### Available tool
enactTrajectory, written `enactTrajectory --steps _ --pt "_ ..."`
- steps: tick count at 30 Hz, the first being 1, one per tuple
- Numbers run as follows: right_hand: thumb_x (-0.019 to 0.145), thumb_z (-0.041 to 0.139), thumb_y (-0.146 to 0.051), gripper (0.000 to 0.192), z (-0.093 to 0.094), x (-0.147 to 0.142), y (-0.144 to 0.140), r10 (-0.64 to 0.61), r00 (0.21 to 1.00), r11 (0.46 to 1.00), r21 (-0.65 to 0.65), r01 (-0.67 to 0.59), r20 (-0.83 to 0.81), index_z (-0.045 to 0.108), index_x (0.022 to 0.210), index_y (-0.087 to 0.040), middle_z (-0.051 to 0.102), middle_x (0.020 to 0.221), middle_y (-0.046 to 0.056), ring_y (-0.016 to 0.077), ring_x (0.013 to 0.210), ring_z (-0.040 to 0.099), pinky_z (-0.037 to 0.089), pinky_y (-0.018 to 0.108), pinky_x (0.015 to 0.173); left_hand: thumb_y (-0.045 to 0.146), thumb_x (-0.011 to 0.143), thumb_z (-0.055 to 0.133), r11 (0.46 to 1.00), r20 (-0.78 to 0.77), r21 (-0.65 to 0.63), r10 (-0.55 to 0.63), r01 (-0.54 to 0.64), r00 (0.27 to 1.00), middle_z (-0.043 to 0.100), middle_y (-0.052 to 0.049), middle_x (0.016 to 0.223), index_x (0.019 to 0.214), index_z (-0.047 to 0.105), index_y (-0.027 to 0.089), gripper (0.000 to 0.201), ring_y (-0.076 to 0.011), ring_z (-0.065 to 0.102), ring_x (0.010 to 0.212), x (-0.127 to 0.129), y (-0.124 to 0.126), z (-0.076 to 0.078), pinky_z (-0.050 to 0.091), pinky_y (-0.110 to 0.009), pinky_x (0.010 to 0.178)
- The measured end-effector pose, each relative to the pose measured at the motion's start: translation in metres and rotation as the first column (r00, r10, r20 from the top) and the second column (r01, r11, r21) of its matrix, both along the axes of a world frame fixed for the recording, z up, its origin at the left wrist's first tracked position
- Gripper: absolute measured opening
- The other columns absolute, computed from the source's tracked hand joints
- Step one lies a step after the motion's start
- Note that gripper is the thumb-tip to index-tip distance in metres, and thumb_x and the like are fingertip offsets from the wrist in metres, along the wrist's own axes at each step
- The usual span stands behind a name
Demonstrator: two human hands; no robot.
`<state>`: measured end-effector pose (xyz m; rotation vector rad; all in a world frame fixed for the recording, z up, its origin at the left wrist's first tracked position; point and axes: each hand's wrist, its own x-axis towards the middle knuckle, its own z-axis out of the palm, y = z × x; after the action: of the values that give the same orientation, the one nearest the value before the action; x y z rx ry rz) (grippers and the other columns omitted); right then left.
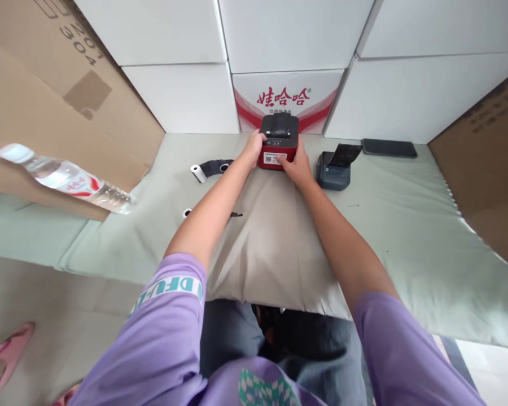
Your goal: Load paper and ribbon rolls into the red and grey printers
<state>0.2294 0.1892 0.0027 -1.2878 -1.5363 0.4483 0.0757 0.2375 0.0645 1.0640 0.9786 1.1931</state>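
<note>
A small red and black receipt printer (274,153) stands at the back of the cloth-covered surface, with a white label on its red front and a black strip on its top. My left hand (254,149) grips its left side, the thumb on the upper edge. On its right side my right hand (298,164) is closed round the corner, thumb at the front label. To the right sits a smaller dark printer (333,176) with a black piece sticking up from it. Left of my left hand lies a paper roll (198,173) with a black strip (214,167) beside it.
White boxes (182,98) and a red-printed carton (285,93) form a wall behind. A phone (389,148) lies at the back right. Cardboard boxes (122,129) flank both sides; a water bottle (74,179) is at left. Another person's pink slipper (13,351) shows below.
</note>
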Motion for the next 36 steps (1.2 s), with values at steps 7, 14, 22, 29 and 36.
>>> enactTrajectory --steps 7,14,22,29,36 --pt "0.082 0.074 -0.039 0.076 0.016 0.004 -0.052 -0.102 0.988 0.994 -0.010 0.104 0.114 0.049 0.151 -0.019 0.061 0.154 0.022 0.0345 0.134 0.066 0.058 0.058 0.114 0.032 0.100 0.053 0.992 -0.396 0.124 0.033 0.018 0.918 0.069 -0.009 0.151 0.139 0.064 0.020 0.043 -0.0275 0.052 0.155 -0.048 -0.060 0.023 0.041 -0.044 0.129" --pt "0.083 0.067 -0.041 0.032 0.024 0.103 -0.190 -0.363 0.883 0.931 0.145 0.334 0.296 0.064 0.108 -0.022 0.068 0.104 0.012 0.0276 0.093 0.066 0.059 0.052 0.091 0.049 0.086 0.073 0.879 -0.821 0.455 0.353 0.141 0.448 0.070 -0.010 0.145 0.133 0.069 0.024 0.053 -0.0322 0.064 0.140 -0.211 -0.221 0.019 0.045 -0.050 0.128" --pt "0.052 0.092 -0.048 0.117 0.003 0.082 -0.113 -0.557 0.813 0.786 -0.208 0.582 0.173 0.045 0.151 -0.008 0.058 0.145 0.030 0.0498 0.142 0.053 0.035 0.074 0.124 0.032 0.093 0.055 0.935 -0.886 0.335 0.271 0.116 0.377 0.074 -0.012 0.136 0.132 0.068 0.024 0.041 -0.0303 0.069 0.129 -0.223 -0.222 -0.028 0.050 -0.048 0.121" --pt "0.052 0.089 -0.050 0.108 0.005 0.074 -0.132 -0.516 0.857 0.847 -0.155 0.509 -0.008 0.049 0.146 -0.016 0.060 0.145 0.026 0.0445 0.139 0.055 0.037 0.069 0.126 0.038 0.095 0.060 0.919 -0.888 0.381 0.394 -0.098 0.238 0.073 -0.017 0.138 0.140 0.063 0.019 0.049 -0.0361 0.067 0.130 -0.228 -0.185 -0.025 0.049 -0.051 0.117" --pt "0.058 0.088 -0.063 0.104 -0.007 0.056 -0.196 -0.175 0.961 0.955 -0.275 0.113 -0.212 0.050 0.147 -0.025 0.069 0.110 0.007 0.0283 0.096 0.070 0.061 0.057 0.096 0.055 0.096 0.063 0.887 -0.892 0.370 0.422 -0.275 0.161 0.073 -0.018 0.138 0.151 0.057 0.025 0.063 -0.0439 0.065 0.131 -0.229 -0.181 -0.029 0.045 -0.059 0.112"
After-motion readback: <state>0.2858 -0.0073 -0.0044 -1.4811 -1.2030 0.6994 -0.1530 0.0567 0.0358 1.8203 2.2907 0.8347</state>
